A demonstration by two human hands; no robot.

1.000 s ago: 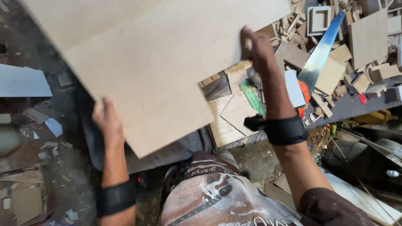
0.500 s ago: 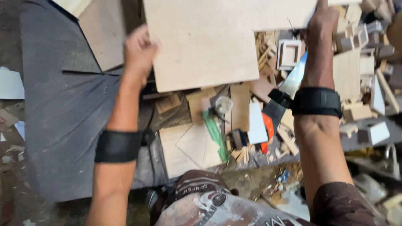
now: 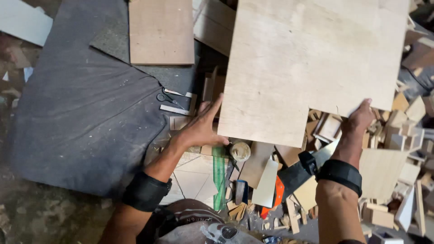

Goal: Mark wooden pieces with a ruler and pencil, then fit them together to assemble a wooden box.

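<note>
- Plywood sheet (image 3: 312, 63): pale, large, with a step cut from its lower right corner; held flat in the upper right of the frame, above wood offcuts

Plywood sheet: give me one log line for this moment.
left hand: gripping plywood sheet | right hand: gripping sheet | below: wood scraps

There is only one view, from the head. It looks straight down, quite near, on the plywood sheet (image 3: 312, 63) and the floor clutter.
</note>
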